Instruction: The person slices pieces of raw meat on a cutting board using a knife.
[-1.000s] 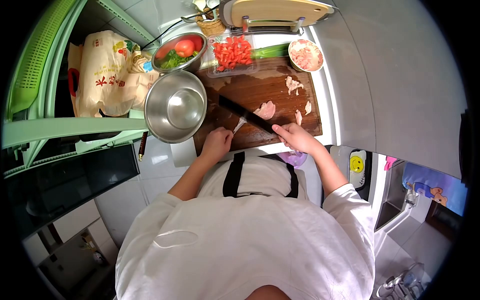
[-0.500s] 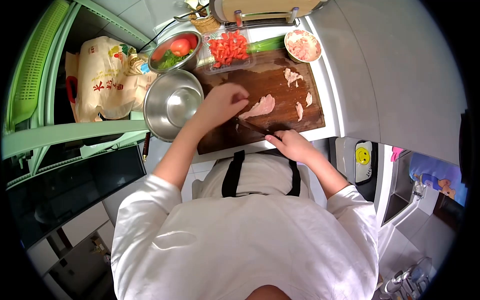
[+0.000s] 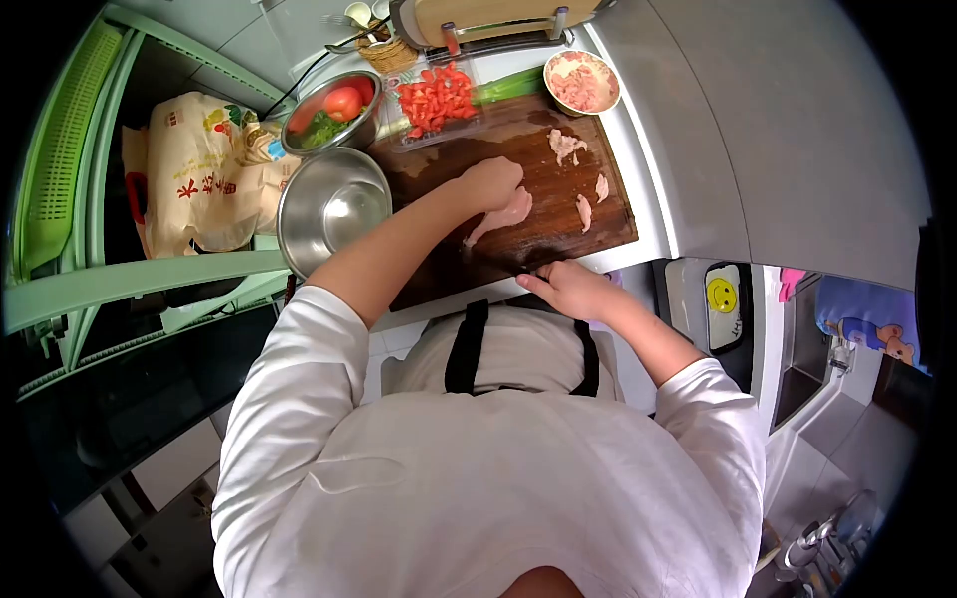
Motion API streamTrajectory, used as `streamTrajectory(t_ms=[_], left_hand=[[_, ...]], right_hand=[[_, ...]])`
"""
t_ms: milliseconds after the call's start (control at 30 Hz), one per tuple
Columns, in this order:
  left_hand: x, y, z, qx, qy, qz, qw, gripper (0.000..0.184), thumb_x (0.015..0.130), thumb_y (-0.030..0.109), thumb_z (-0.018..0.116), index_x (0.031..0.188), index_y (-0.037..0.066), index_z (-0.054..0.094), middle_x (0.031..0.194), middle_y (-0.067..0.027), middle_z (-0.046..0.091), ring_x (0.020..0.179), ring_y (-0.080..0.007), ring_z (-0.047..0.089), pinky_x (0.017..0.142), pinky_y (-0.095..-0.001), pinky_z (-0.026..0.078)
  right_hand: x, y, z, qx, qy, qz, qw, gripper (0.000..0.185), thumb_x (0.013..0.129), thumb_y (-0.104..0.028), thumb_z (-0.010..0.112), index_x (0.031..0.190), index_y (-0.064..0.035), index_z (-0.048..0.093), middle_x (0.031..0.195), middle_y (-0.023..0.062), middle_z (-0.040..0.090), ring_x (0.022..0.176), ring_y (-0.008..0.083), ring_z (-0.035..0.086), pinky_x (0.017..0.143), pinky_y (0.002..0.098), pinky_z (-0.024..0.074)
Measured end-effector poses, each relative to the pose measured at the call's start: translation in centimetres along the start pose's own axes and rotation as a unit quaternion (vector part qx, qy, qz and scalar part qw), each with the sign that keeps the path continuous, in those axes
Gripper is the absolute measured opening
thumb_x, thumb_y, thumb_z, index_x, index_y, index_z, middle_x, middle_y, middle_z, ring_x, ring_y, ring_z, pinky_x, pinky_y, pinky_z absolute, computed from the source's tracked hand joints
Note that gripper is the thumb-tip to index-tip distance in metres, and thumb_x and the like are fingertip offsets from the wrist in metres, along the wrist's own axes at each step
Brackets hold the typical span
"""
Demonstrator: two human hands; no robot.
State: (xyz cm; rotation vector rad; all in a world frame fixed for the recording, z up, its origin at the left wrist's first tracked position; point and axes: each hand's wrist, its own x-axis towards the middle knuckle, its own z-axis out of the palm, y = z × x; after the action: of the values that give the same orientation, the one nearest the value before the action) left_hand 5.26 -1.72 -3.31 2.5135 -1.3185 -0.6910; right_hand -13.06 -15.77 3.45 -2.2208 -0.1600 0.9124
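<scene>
A piece of raw pale meat (image 3: 501, 216) lies on the dark wooden cutting board (image 3: 439, 159). My left hand (image 3: 492, 183) is closed over the upper end of that meat, its fingertips hidden beneath the hand. At the board's near edge, my right hand (image 3: 570, 289) grips a knife (image 3: 528, 271) by its handle. The dark blade points left below the meat and is hard to make out against the board. Smaller meat scraps (image 3: 584, 212) and a paler trimmed bit (image 3: 565, 147) lie on the board's right side.
Left of the board stands a steel bowl (image 3: 289, 214), with another bowl of tomatoes and greens (image 3: 374, 120) behind it. Chopped red pieces (image 3: 436, 98) fill a clear tray. Green stalks (image 3: 513, 88) and a bowl of cut meat (image 3: 581, 82) sit at the back.
My left hand has moved right, from beside the meat onto its upper end. My right hand still holds the knife near the board's edge. The view has shifted slightly.
</scene>
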Motion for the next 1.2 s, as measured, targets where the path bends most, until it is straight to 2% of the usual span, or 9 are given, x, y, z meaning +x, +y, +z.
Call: streamTrajectory(t_ms=[333, 533, 633, 733, 833, 933, 1033, 1067, 1200], left_hand=[[-0.2, -0.9, 1.0, 0.007, 0.041, 0.043, 0.998, 0.01, 0.071, 0.009, 0.062, 0.071, 0.0, 0.067, 0.074, -0.024, 0.064, 0.074, -0.0414, 0.065, 0.064, -0.0489, 0.051], [-0.4, -0.3, 0.8, -0.01, 0.06, 0.023, 0.998, 0.013, 0.072, 0.01, 0.063, 0.074, -0.001, 0.07, 0.077, -0.0227, 0.066, 0.077, -0.0399, 0.067, 0.067, -0.047, 0.054], [0.1, -1.1, 1.2, 0.014, 0.129, 0.047, 0.99, 0.012, 0.072, 0.01, 0.064, 0.075, -0.001, 0.07, 0.077, -0.0237, 0.066, 0.077, -0.04, 0.067, 0.067, -0.0467, 0.054], [1.5, -1.8, 1.1, 0.009, 0.092, 0.02, 0.996, 0.014, 0.071, 0.011, 0.066, 0.076, -0.002, 0.07, 0.078, -0.0246, 0.065, 0.077, -0.0405, 0.066, 0.068, -0.0466, 0.054], [1.4, -2.4, 0.7, -0.001, 0.07, 0.046, 0.996, 0.016, 0.071, 0.011, 0.066, 0.075, -0.004, 0.069, 0.078, -0.0257, 0.065, 0.076, -0.0403, 0.066, 0.067, -0.0468, 0.054], [0.3, -2.1, -0.1, -0.032, 0.005, 0.01, 0.999, 0.022, 0.069, 0.018, 0.068, 0.072, -0.004, 0.068, 0.078, -0.0261, 0.065, 0.074, -0.0397, 0.066, 0.067, -0.0462, 0.054], [-2.1, -0.9, -0.8, -0.038, 0.015, -0.054, 0.998, 0.03, 0.063, 0.025, 0.072, 0.07, -0.003, 0.066, 0.071, -0.0234, 0.064, 0.066, -0.0407, 0.064, 0.061, -0.0448, 0.052], [-3.1, -0.7, -0.4, -0.051, 0.038, -0.041, 0.997, 0.035, 0.059, 0.029, 0.074, 0.065, -0.004, 0.064, 0.064, -0.0235, 0.061, 0.062, -0.0408, 0.063, 0.058, -0.0449, 0.051], [-4.1, 1.1, -0.2, -0.074, -0.044, -0.074, 0.993, 0.033, 0.066, 0.033, 0.071, 0.072, 0.001, 0.069, 0.079, -0.0203, 0.068, 0.077, -0.0372, 0.068, 0.073, -0.0434, 0.055]], right_hand=[[-0.9, -1.4, 0.9, -0.074, -0.012, -0.018, 0.997, 0.068, 0.097, -0.056, 0.042, 0.083, 0.006, 0.068, 0.081, 0.0305, 0.064, 0.083, 0.0458, 0.063, 0.08, 0.0485, 0.0506], [-1.0, -1.9, 1.7, -0.099, 0.002, -0.001, 0.995, 0.07, 0.096, -0.058, 0.041, 0.08, 0.0049, 0.067, 0.08, 0.0299, 0.065, 0.082, 0.045, 0.064, 0.079, 0.0491, 0.0513], [-1.4, -2.2, 2.4, -0.089, -0.004, 0.007, 0.996, 0.07, 0.097, -0.058, 0.04, 0.08, 0.0048, 0.067, 0.079, 0.0289, 0.065, 0.081, 0.0447, 0.065, 0.078, 0.0496, 0.0514], [-1.7, -2.2, 3.5, -0.09, -0.006, 0.023, 0.996, 0.066, 0.097, -0.057, 0.041, 0.083, 0.0026, 0.067, 0.08, 0.0265, 0.065, 0.081, 0.0433, 0.063, 0.077, 0.0482, 0.0502], [-1.8, -2.3, 3.6, -0.093, 0.007, 0.032, 0.995, 0.067, 0.096, -0.059, 0.042, 0.083, 0.0022, 0.067, 0.08, 0.0255, 0.066, 0.081, 0.0425, 0.064, 0.077, 0.0478, 0.0503], [-1.8, -1.9, 3.9, -0.099, 0.034, 0.008, 0.995, 0.069, 0.096, -0.06, 0.04, 0.079, 0.0014, 0.067, 0.073, 0.0257, 0.065, 0.075, 0.0436, 0.065, 0.074, 0.0487, 0.0523], [-1.8, -1.9, 4.1, -0.096, 0.039, 0.015, 0.994, 0.068, 0.096, -0.06, 0.04, 0.079, 0.0011, 0.067, 0.073, 0.0256, 0.065, 0.075, 0.0435, 0.065, 0.073, 0.0486, 0.0525], [-1.8, -1.8, 4.1, -0.092, 0.042, 0.013, 0.995, 0.068, 0.096, -0.06, 0.04, 0.079, 0.0012, 0.067, 0.073, 0.0257, 0.065, 0.075, 0.0435, 0.065, 0.073, 0.0485, 0.0525], [-1.7, -1.8, 4.0, -0.083, 0.04, 0.008, 0.996, 0.068, 0.096, -0.059, 0.041, 0.079, 0.0016, 0.066, 0.073, 0.0257, 0.065, 0.075, 0.0434, 0.065, 0.073, 0.0485, 0.0525]])
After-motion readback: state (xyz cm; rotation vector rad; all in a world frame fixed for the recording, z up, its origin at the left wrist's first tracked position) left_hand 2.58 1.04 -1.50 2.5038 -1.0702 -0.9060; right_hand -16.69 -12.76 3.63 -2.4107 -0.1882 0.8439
